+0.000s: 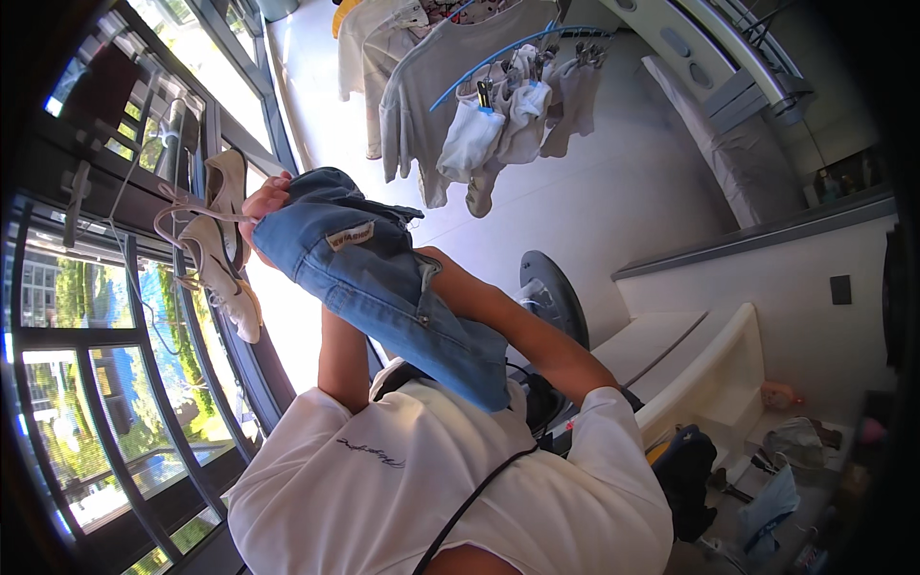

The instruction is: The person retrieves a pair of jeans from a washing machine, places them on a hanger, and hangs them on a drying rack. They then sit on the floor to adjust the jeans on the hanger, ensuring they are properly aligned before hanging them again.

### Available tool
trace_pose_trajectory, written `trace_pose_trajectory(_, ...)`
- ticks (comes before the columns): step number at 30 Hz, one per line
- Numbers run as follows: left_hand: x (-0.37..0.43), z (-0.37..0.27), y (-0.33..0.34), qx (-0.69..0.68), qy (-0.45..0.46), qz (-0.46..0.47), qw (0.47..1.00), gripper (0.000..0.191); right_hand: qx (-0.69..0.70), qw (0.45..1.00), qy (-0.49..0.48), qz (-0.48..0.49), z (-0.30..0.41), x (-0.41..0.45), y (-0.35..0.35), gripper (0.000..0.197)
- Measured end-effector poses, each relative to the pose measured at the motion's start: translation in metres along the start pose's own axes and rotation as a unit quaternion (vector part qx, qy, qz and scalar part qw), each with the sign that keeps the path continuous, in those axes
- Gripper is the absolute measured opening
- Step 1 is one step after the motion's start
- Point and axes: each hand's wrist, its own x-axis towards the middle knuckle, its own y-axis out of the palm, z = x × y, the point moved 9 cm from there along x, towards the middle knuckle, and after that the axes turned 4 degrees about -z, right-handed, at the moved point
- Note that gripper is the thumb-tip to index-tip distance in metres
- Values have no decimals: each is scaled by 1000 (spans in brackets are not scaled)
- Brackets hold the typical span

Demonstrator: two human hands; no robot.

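Observation:
A blue denim garment [388, 287] is held up in front of my chest, bunched at its far end and hanging down toward my shirt. It has stitched seams and a small sewn-on label [351, 236] bearing writing. My left hand [264, 205] grips its upper left edge, fingers curled over the cloth. Across the picture my right forearm [517, 327] reaches to the garment, where the cloth hides my right hand. Just left of my left hand, a pair of pale shoes [223, 280] hangs by the window, with a loose lace [194, 208] running toward the fingers.
Socks [471, 140] hang from clips on a blue hanger [496, 54], beside a grey long-sleeved top [438, 86]. Barred windows [79, 330] line the left side. At right are a white basin [719, 381], a dark ledge [755, 237] and a grey-black shoe [557, 291] below.

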Motion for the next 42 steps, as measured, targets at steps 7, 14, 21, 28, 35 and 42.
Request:
trace_pose_trajectory(7, 4, -10, 1, -21, 15, 11, 1000, 15, 157, 986, -21, -46, -17, -6, 16, 34)
trace_pose_trajectory(14, 10, -18, 8, -55, 29, 39, 997, 17, 298, 929, 191, -112, -59, -21, 41, 34)
trace_pose_trajectory(21, 17, -23, 16, -134, 36, 97, 986, 18, 225, 965, 117, 65, 5, -11, 7, 48)
trace_pose_trajectory(28, 30, -28, 18, -212, 37, 164, 963, 19, 266, 959, 68, 75, 22, -16, 8, 59)
trace_pose_trajectory(35, 23, -24, 19, -237, 31, 172, 956, 21, 233, 971, 21, 50, -3, -13, 23, 64)
trace_pose_trajectory(42, 13, -15, 5, -152, -3, 69, 986, 34, 116, 992, 31, -33, -19, -2, 20, 69)
